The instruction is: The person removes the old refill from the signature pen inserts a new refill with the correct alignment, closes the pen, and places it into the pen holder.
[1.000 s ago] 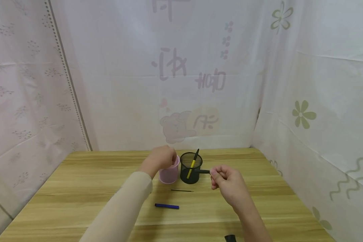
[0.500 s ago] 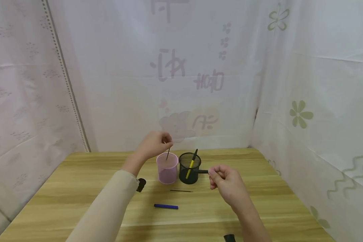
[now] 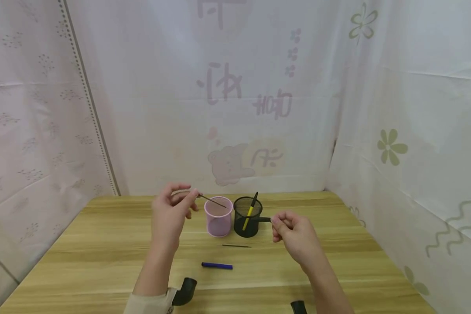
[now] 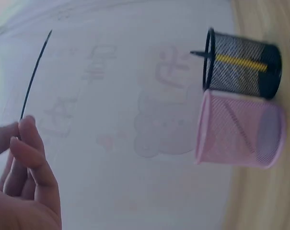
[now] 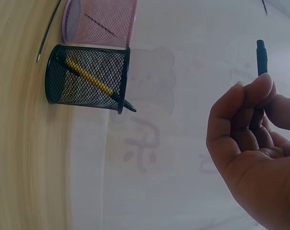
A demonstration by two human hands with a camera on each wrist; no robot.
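Being pinched by the left hand's fingers is a thin dark rod, clear of the round pink mesh cup; a slim black tube is being pinched by the right hand. Progress is being judged partial: both pieces in hand, unjoined.

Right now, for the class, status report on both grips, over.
Left grip pinching thin dark rod. Right grip pinching black tube. Possible clutter: blue pen, second rod on tabletop.
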